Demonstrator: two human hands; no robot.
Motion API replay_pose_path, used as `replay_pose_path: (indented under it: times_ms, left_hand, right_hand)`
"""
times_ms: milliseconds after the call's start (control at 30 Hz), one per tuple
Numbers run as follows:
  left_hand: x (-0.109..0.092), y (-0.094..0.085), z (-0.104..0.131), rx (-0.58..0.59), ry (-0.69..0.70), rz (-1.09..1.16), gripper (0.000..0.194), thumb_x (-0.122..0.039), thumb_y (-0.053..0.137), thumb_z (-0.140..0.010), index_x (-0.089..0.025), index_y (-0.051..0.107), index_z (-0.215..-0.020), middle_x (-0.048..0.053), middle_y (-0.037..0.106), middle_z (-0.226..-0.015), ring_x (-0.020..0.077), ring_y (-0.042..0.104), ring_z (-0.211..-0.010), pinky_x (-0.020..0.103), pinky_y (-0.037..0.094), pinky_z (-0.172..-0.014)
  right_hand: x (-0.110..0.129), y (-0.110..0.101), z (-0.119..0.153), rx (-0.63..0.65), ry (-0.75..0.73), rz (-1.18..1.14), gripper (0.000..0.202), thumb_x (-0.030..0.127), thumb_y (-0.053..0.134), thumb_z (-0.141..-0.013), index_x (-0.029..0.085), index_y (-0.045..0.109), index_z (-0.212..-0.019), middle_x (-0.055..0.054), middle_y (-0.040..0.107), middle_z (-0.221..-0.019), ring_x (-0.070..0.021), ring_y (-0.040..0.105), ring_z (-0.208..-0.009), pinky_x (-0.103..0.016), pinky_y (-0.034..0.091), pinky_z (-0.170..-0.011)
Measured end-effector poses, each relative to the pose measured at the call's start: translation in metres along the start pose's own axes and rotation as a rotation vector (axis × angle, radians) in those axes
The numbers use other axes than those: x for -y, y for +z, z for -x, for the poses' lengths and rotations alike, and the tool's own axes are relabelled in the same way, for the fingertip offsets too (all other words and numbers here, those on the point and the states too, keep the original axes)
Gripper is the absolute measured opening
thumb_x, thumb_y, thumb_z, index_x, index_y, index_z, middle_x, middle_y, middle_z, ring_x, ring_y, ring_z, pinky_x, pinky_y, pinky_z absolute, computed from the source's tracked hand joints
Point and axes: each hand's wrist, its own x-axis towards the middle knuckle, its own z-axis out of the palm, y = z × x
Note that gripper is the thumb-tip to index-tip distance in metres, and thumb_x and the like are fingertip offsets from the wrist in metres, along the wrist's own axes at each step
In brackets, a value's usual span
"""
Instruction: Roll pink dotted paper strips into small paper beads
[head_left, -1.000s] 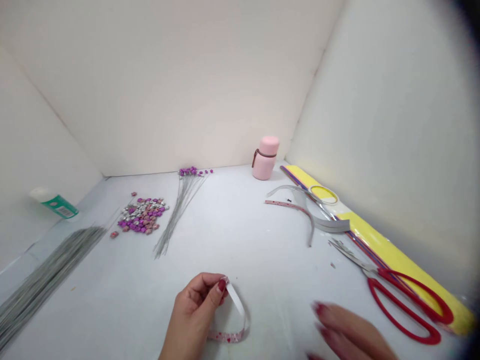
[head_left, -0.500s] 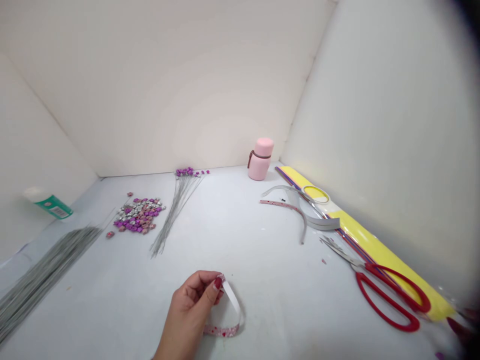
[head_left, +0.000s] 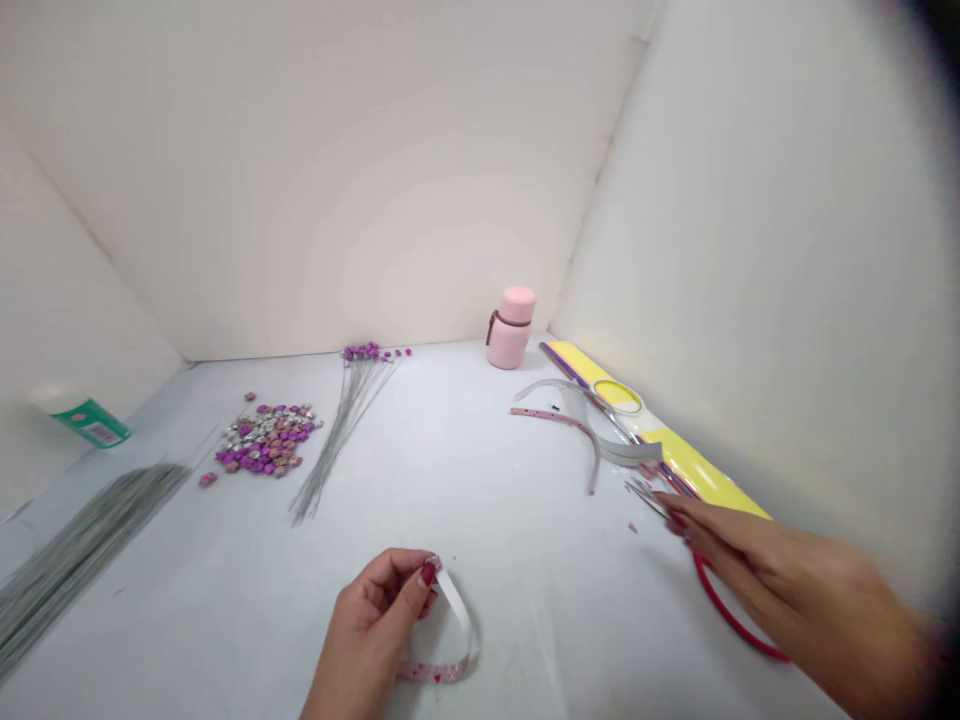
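Note:
My left hand (head_left: 382, 610) is closed near the front edge, pinching the end of a pink heart-patterned strip (head_left: 439, 672) between thumb and forefinger. The strip curves into a loop with its white underside showing. At the right, my right hand (head_left: 795, 590) covers much of the red-handled scissors (head_left: 739, 625), its fingertips pressed together around the metal near the pivot. The scissors lie on the table with their blades pointing away to the left. One red handle loop shows below the hand; the other is hidden.
Star-shaped beads (head_left: 266, 440) lie in a pile at left, beside wire stems (head_left: 337, 440) and a thick wire bundle (head_left: 90, 550). A green-labelled bottle (head_left: 90, 422) and a pink flask (head_left: 511, 330) stand behind. Loose strips (head_left: 559, 416), tape (head_left: 616, 397) and yellow sheets (head_left: 701, 478) are right.
My right hand has come in from the right edge onto the scissors. The left hand keeps its pinch on the strip. The whole view has shifted slightly.

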Motion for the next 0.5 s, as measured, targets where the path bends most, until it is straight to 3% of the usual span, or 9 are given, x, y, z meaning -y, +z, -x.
replay_pose_path:
  times_ms: [133,300,367,500]
  left_hand:
    - [0.003,0.0,-0.003,0.028,0.0,0.015,0.026,-0.041,0.066,-0.062,-0.015,0.064,-0.067,-0.002,0.054,-0.051,0.0119,0.047,-0.052,0.02,0.036,-0.05]
    - [0.012,0.001,-0.008,0.098,0.017,0.018,0.025,-0.038,0.065,-0.064,-0.013,0.062,-0.066,-0.003,0.051,-0.05,0.0091,0.042,-0.048,0.019,0.031,-0.048]
    - [0.016,0.001,-0.01,0.129,0.03,-0.008,0.02,-0.032,0.064,-0.064,-0.012,0.062,-0.065,-0.003,0.052,-0.05,0.0089,0.042,-0.048,0.019,0.03,-0.048]
    - [0.024,0.0,-0.016,0.17,0.072,-0.066,0.015,-0.026,0.06,-0.065,-0.011,0.063,-0.066,0.001,0.058,-0.056,0.0105,0.046,-0.052,0.021,0.034,-0.052]
  right_hand:
    - [0.05,0.013,-0.054,0.415,0.173,-0.443,0.026,0.034,0.044,-0.081,0.02,0.066,-0.083,-0.003,0.068,-0.068,-0.0156,0.062,-0.055,-0.026,0.047,-0.052]
    - [0.113,0.039,-0.112,0.823,0.333,-1.165,0.015,0.022,0.053,-0.079,0.013,0.063,-0.086,-0.004,0.066,-0.061,-0.008,0.057,-0.047,-0.013,0.036,-0.037]
    - [0.141,0.053,-0.141,0.897,0.327,-1.355,0.013,0.015,0.053,-0.08,0.008,0.063,-0.084,-0.005,0.064,-0.058,-0.0064,0.055,-0.044,-0.012,0.034,-0.035]
    - [0.207,0.09,-0.202,0.825,0.374,-1.482,0.017,0.007,0.043,-0.086,0.006,0.059,-0.085,-0.005,0.062,-0.066,-0.0066,0.057,-0.053,-0.012,0.04,-0.041]
